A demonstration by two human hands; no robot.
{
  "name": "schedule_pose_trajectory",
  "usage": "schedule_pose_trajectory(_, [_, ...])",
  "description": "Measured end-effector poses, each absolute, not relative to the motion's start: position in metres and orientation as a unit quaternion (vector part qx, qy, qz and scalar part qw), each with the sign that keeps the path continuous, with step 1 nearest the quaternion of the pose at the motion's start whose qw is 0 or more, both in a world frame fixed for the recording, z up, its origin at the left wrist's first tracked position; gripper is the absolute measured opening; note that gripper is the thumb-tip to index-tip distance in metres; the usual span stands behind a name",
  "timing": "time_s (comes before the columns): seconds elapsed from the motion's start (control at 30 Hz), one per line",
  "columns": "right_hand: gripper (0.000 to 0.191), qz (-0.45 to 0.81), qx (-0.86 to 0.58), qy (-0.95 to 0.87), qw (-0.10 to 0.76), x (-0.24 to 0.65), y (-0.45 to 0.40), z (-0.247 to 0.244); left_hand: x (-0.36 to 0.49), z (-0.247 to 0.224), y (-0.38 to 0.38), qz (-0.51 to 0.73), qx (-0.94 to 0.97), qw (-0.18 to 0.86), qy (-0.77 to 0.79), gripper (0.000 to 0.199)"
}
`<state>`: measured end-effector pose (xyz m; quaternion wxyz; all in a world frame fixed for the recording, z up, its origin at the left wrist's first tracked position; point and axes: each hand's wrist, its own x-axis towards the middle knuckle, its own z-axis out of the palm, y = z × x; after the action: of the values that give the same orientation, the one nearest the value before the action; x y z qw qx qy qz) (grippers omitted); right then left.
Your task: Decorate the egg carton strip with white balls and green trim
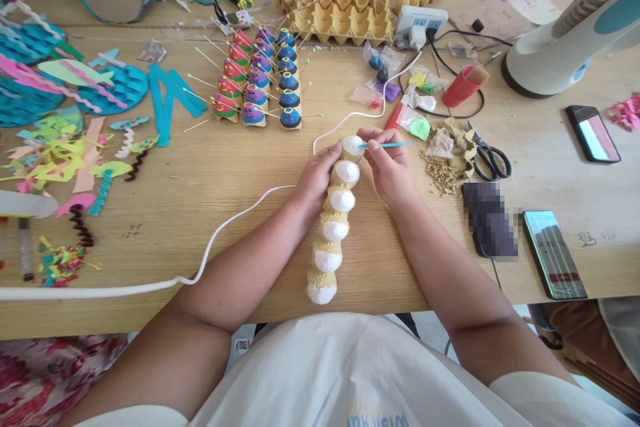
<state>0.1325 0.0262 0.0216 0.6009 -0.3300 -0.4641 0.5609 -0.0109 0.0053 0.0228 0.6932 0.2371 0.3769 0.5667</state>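
Note:
A strip cut from an egg carton [332,232] lies lengthwise in front of me, its row of bumps capped in white. My left hand [320,177] is closed on the strip's far left edge, thumb near the top bump. Pinched in my right hand [391,170] is a thin blue stick-like tool [395,145]. The tool's left end meets the white cap of the farthest bump, and the right fingers also rest close to that bump. What the white layer is made of I cannot tell.
Painted egg-carton strips [257,95] with pins stand beyond my hands. Egg trays [343,3], a power strip [423,19] and a red cup [465,85] lie farther back. Scissors [493,157], phones [554,253] and a fan [555,47] are right; paper scraps [65,160] left. A white cable [215,240] crosses the table.

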Motion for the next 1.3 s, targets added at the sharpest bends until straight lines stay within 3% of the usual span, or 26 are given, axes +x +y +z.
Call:
schedule_pose_trajectory(0.47, [0.042,0.542,-0.340,-0.473,0.606,0.130,0.026,0.020,-0.010,0.027,0.004,0.546,0.178,0.713,0.402,0.019])
schedule_pose_trajectory(0.63, [0.031,0.476,-0.402,-0.460,0.632,0.142,0.037,0.014,-0.014,0.024,0.004,0.522,0.166,0.734,0.401,0.023])
schedule_pose_trajectory(0.9, [0.005,0.292,-0.532,-0.609,0.511,0.151,0.042,0.006,-0.015,0.027,0.006,0.515,0.151,0.750,0.387,0.035])
schedule_pose_trajectory(1.13, [0.044,0.266,-0.547,-0.664,0.436,0.152,0.040,-0.002,-0.015,0.026,0.008,0.525,0.141,0.740,0.396,0.038])
schedule_pose_trajectory(1.3, [0.038,0.234,-0.548,-0.683,0.424,0.149,0.036,0.001,-0.015,0.025,0.009,0.540,0.147,0.728,0.396,0.031])
